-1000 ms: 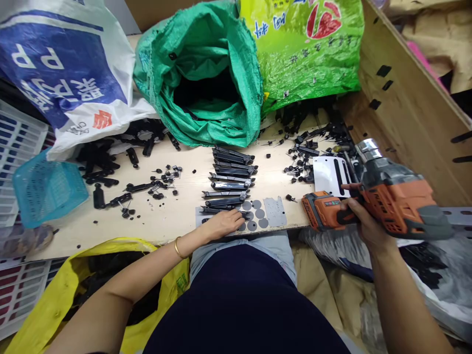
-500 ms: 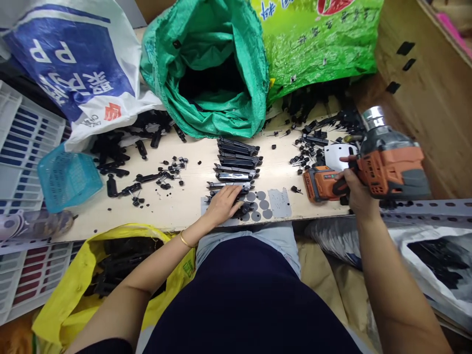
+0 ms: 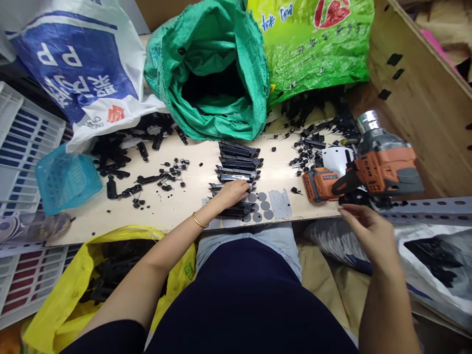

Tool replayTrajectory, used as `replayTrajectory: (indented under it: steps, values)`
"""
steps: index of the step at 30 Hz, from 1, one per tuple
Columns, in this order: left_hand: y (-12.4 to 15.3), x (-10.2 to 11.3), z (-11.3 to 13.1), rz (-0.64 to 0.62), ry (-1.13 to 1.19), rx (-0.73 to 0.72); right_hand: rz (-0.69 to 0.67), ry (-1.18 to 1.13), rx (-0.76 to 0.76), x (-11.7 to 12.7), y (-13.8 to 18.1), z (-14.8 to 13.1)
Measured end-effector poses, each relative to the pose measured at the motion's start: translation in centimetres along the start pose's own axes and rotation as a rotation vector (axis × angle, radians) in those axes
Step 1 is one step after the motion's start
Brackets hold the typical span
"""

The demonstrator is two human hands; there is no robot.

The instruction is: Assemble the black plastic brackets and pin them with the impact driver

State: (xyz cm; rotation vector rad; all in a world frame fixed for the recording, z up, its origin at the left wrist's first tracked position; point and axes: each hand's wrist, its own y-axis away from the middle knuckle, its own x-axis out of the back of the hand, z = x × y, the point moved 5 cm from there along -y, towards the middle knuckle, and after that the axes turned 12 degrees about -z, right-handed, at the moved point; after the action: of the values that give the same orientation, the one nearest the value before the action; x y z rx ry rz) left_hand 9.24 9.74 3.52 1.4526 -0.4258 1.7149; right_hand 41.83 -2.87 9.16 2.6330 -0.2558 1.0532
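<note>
beside one drill [image 3: 385, 167] hovers one right hand [image 3: 370, 233], one left hand [image 3: 231, 193] touching parts [image 3: 239, 162].

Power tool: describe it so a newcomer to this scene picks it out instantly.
Find the pale workbench and go to its right end, near the wooden panel. The power tool lies there, just beyond the person's right hand. Its orange body and shiny silver nose set it apart from the small black parts beside it.

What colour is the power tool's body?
The power tool is orange and dark grey, best seen in the head view.
</note>
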Motion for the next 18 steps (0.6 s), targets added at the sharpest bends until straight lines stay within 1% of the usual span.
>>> replayTrajectory:
  steps: [2,5,7,8,9,11,13,14,15,16,17,18]
  values:
    - [-0.1,0.0,0.0,-0.011,0.013,-0.016,-0.145,-0.059,0.093,-2.8,-0.2,-2.6]
    - [-0.1,-0.2,0.1,-0.009,0.031,0.004,-0.318,-0.034,0.255,-8.9,-2.8,-7.8]
    - [0.3,-0.3,0.3,0.021,0.084,0.028,-0.368,0.052,0.338,-13.4,-5.4,-11.3]
    - [0.6,-0.3,0.4,0.051,0.138,0.036,-0.363,0.129,0.359,-15.3,-6.6,-12.7]
    - [1.1,-0.3,0.6,0.095,0.217,0.039,-0.344,0.237,0.366,-17.0,-7.8,-13.8]
    - [2.4,-0.3,0.8,0.215,0.456,0.055,-0.371,0.426,0.390,-19.5,-9.7,-15.5]
    - [3.8,-0.6,0.3,0.331,0.812,0.134,-0.391,0.485,0.451,-20.3,-10.6,-16.5]
    - [4.5,-1.0,0.0,0.361,1.030,0.193,-0.381,0.446,0.501,-20.0,-10.7,-16.9]
    - [5.1,-1.5,-0.4,0.364,1.267,0.241,-0.353,0.363,0.553,-19.3,-10.6,-17.2]
    - [5.5,-1.9,-0.5,0.342,1.512,0.257,-0.322,0.247,0.599,-18.3,-10.3,-17.5]
    - [5.7,-2.0,-0.5,0.297,1.751,0.228,-0.300,0.108,0.633,-17.3,-9.8,-17.8]
    - [5.9,-1.8,-0.4,0.230,1.962,0.157,-0.299,-0.037,0.657,-16.2,-9.2,-18.1]
